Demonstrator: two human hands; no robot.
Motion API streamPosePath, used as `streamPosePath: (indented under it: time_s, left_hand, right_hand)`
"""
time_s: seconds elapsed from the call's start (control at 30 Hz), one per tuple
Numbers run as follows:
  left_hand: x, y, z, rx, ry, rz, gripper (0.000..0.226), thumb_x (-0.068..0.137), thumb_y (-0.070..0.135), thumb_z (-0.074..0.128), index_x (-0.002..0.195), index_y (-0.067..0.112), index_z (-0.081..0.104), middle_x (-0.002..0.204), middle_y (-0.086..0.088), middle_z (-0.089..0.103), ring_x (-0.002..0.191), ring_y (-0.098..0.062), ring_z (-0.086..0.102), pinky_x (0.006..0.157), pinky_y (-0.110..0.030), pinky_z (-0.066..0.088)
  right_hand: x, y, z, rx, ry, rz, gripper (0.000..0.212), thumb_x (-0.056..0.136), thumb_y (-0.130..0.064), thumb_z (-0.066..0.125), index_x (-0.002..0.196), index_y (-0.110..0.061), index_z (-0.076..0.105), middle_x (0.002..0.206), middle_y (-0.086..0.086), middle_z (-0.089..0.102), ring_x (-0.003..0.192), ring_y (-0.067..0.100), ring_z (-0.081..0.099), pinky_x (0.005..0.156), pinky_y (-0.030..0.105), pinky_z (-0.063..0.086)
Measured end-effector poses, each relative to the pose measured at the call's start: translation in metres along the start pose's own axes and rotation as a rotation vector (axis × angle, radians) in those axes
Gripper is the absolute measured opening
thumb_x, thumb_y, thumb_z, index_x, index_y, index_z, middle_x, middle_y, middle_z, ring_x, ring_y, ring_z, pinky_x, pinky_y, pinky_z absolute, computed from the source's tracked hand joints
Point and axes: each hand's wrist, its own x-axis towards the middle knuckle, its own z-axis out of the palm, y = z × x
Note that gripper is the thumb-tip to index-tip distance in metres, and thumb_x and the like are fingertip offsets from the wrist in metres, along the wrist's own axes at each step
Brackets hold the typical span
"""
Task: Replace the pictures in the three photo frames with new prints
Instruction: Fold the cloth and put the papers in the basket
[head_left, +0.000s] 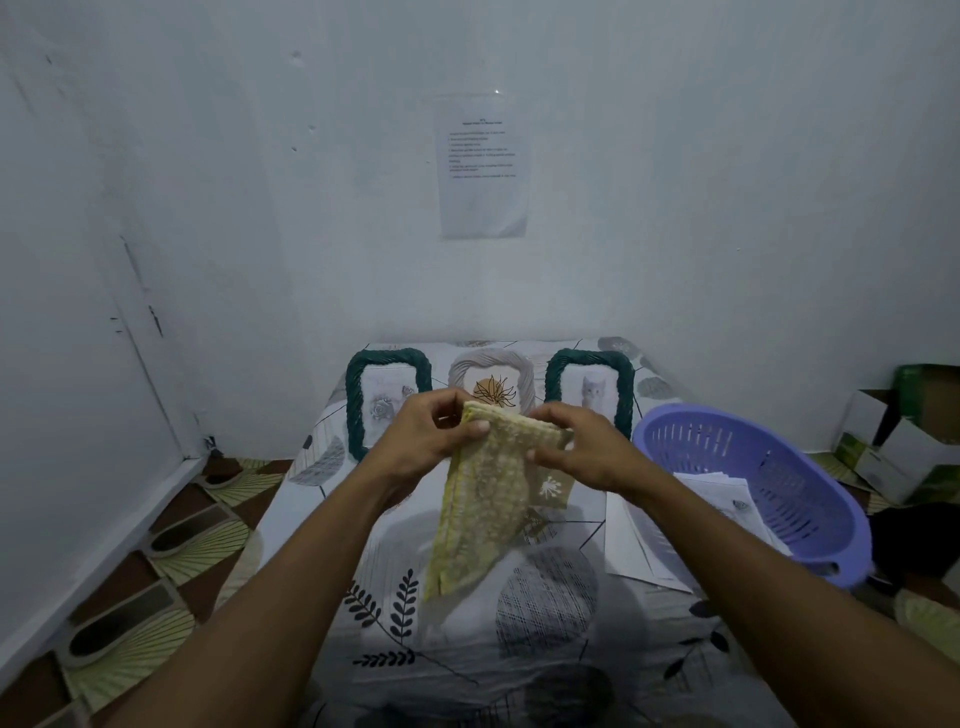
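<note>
- Grey leaf-patterned covering (467, 649) spreads over the table closest to you, and both your forearms reach out above it
- Your left hand (431, 431) has its fingers curled over the upper left corner of a yellow cloth (483, 514), thumb pressed on the near face
- Your right hand (576, 447) pinches the same top edge at its right end, fingers bent around the fabric
- The cloth is folded and hangs down from the two grips towards you, clear of the table as far as you can tell, its lower tip well below your wrists
- To your right, white prints (654, 540) lie on the covering by a tilted purple basket (779, 467); whether they go under its rim or into it cannot be told
- Beyond your hands, untouched and well apart from either grip, three frames stand upright in a row at the table's far edge: a green woven frame (387, 356) with a rose picture on the left, a pale woven frame (491, 358) in the middle, partly hidden behind your knuckles, and a second green frame (589, 356) showing a cat on the right
- Cardboard boxes (898, 431) sit on the floor at the far right
- A printed sheet (480, 166) is stuck to the wall above the frames
</note>
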Motion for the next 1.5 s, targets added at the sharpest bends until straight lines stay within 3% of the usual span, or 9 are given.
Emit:
streamPosePath:
  time_s: [0.17,0.4,0.53,0.77,0.9,1.0,1.17,1.3,1.5]
  left_hand:
    - [0.002,0.001,-0.021,0.241,0.030,-0.001,0.008,0.085,0.016,0.070,0.089,0.010,0.066,0.084,-0.002,0.069,0.083,-0.013,0.066,0.074,-0.035,0.059]
    - [0.022,0.000,-0.023,0.582,0.103,0.086,0.009,0.093,0.013,0.060,0.089,0.005,0.061,0.089,-0.017,0.062,0.088,-0.036,0.061,0.074,-0.052,0.055]
    - [0.031,0.003,-0.021,0.510,0.211,0.248,0.004,0.094,0.013,0.058,0.092,0.016,0.060,0.088,-0.001,0.061,0.087,-0.017,0.058,0.074,-0.029,0.052]
    - [-0.013,-0.060,-0.015,0.418,-0.028,0.057,0.017,0.097,0.020,0.053,0.086,0.031,0.053,0.085,0.009,0.057,0.078,0.002,0.055,0.065,-0.012,0.043]
    - [-0.039,-0.093,-0.011,0.299,-0.116,-0.069,0.012,0.099,0.027,0.049,0.091,0.020,0.053,0.089,0.001,0.062,0.086,-0.018,0.064,0.070,-0.035,0.057]
    - [-0.048,-0.103,-0.007,0.256,-0.089,-0.120,0.016,0.100,0.031,0.045,0.093,0.017,0.048,0.086,-0.008,0.059,0.078,-0.024,0.064,0.066,-0.045,0.056]
    - [-0.035,-0.111,0.002,0.275,0.133,-0.228,0.018,0.098,0.036,0.048,0.099,0.020,0.039,0.090,-0.022,0.067,0.074,-0.028,0.065,0.065,-0.049,0.054]
    - [-0.029,-0.123,0.005,0.151,0.171,-0.282,0.048,0.085,0.030,0.071,0.121,0.024,0.041,0.115,-0.009,0.064,0.097,-0.023,0.066,0.067,-0.032,0.057]
    - [-0.024,-0.148,0.010,0.648,0.244,-0.066,0.054,0.083,0.026,0.073,0.131,0.025,0.048,0.118,-0.001,0.054,0.100,-0.013,0.052,0.082,-0.027,0.042]
  right_hand:
    - [0.006,0.003,-0.010,0.123,0.050,0.055,0.012,0.088,-0.021,0.068,0.079,-0.013,0.066,0.084,0.018,0.068,0.080,0.037,0.064,0.075,0.047,0.056]
    - [0.029,0.003,-0.012,0.032,0.147,0.017,0.014,0.094,-0.021,0.061,0.083,-0.014,0.066,0.075,0.001,0.061,0.068,0.010,0.052,0.064,0.026,0.041]
    - [0.033,-0.005,-0.015,0.160,0.366,-0.079,0.007,0.093,-0.018,0.062,0.093,-0.018,0.069,0.087,-0.007,0.067,0.085,0.009,0.061,0.072,0.018,0.048]
    - [-0.011,0.036,0.019,0.160,0.020,0.009,0.015,0.094,-0.018,0.059,0.083,-0.008,0.064,0.079,0.006,0.062,0.075,0.019,0.058,0.071,0.036,0.046]
    - [-0.033,0.056,0.039,0.239,-0.171,0.052,0.023,0.092,-0.028,0.064,0.075,-0.013,0.060,0.068,-0.008,0.056,0.063,0.004,0.051,0.061,0.016,0.038]
    - [-0.040,0.065,0.053,0.235,-0.314,0.096,0.016,0.085,-0.022,0.072,0.099,-0.014,0.068,0.093,-0.003,0.071,0.084,0.008,0.067,0.074,0.018,0.050]
    - [-0.033,0.076,0.072,0.215,-0.084,0.190,0.023,0.092,-0.018,0.063,0.113,-0.008,0.067,0.108,0.007,0.071,0.094,0.018,0.069,0.075,0.029,0.057]
    - [-0.021,0.079,0.083,0.148,0.059,0.301,0.008,0.092,-0.030,0.063,0.095,-0.022,0.066,0.097,0.001,0.070,0.088,0.017,0.066,0.069,0.032,0.055]
    - [-0.024,0.091,0.095,-0.048,0.201,0.310,0.031,0.085,-0.032,0.069,0.112,-0.023,0.056,0.070,-0.004,0.062,0.067,0.011,0.057,0.055,0.026,0.039]
